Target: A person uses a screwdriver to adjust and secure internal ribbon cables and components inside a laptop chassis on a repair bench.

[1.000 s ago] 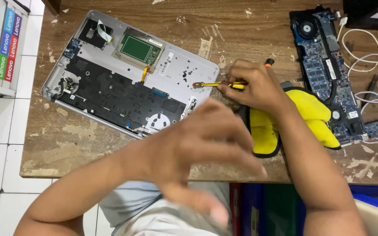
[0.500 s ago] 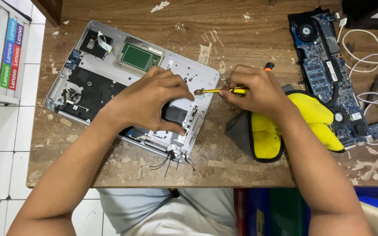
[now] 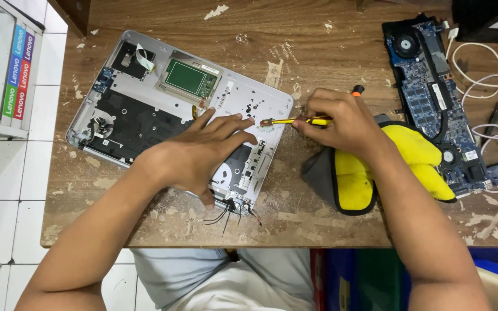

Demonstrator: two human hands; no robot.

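A worn wooden counter (image 3: 341, 34) is carrying an opened silver laptop base (image 3: 145, 92), lying flat at its left half. A blue circuit board (image 3: 433, 92) is lying well apart at the right, and a yellow cloth (image 3: 416, 155) is sitting between them. The left hand (image 3: 197, 158) is pressing down on the base, fingers spread. The right hand (image 3: 341, 121) is pinching a yellow screwdriver (image 3: 292, 121), its tip touching the base's right edge.

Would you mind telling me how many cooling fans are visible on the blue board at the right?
2: one fan at the top end of the board, another fan near its bottom end. None appear hidden.
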